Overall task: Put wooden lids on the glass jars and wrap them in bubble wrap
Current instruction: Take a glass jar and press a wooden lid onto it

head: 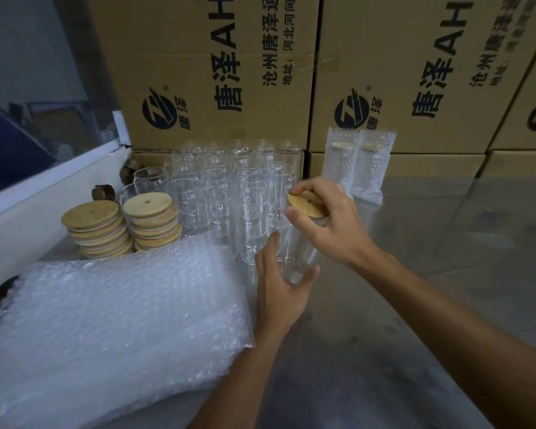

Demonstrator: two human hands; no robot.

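Crowding fingers: jars (229, 187) behind, bubble wrap (115, 323) left
Right hand (331, 224): pinches lid (305, 204)
Left hand (279, 289): grips jar (294, 252)

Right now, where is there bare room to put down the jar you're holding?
The table is bare right of your right hand, from the two wrapped jars and the boxes back toward you. The left is crowded: loose jars, lid stacks and the bubble wrap pile by your left hand, which holds the jar.
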